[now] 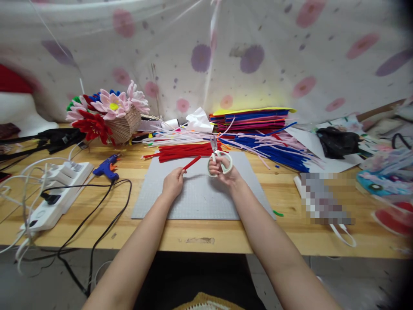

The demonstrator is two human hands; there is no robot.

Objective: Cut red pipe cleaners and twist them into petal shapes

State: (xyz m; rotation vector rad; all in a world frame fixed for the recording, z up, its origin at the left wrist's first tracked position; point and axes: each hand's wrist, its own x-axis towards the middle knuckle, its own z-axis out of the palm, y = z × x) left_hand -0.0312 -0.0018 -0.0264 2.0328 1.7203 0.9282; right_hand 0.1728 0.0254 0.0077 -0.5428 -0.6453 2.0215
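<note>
Scissors [220,160], white-handled, point blades-up over the far edge of the mat [200,200], the right hand [225,173] clenched through their loops. Just left, a short fuzzy red stem [192,162] slants up from the left hand [173,182], which pinches it. Both forearms reach in over the table [284,189]. The grey mat's near half lies flat and bare. Beyond its far edge lie the stem piles [185,151]; to its left, a glue gun [106,168].

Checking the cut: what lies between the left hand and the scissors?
Head view: a short red pipe cleaner, pinched in the left hand, slants toward the scissors held in the right hand; beneath it, only bare grey mat.
</note>
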